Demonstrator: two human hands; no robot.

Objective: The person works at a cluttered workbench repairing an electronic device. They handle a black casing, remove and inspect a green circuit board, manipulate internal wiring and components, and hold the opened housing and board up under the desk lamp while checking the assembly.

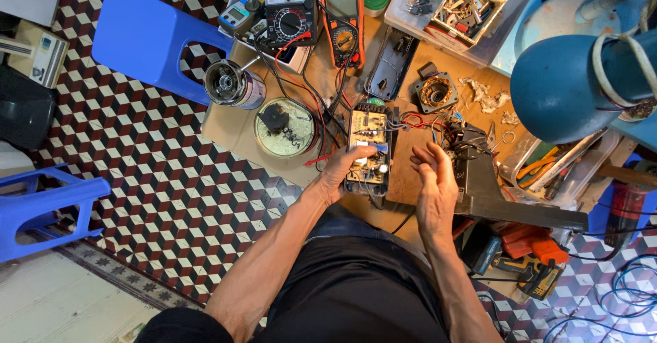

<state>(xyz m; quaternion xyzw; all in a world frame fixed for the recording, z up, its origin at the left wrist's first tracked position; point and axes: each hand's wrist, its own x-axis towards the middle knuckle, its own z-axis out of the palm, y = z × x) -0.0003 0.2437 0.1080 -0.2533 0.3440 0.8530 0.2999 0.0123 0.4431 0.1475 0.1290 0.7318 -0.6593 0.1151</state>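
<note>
The floor (171, 179) wore a cube pattern of dark red, black and white tiles. Two stools (144, 38) were bright blue, like the lamp shade (568, 86). The meter (344, 25) had an orange case, the circuit board (368, 148) was pale yellow-green, and the counter (226, 127) was cardboard brown.

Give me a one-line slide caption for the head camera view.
Left hand grips a circuit board; right hand hovers open beside it.
</note>
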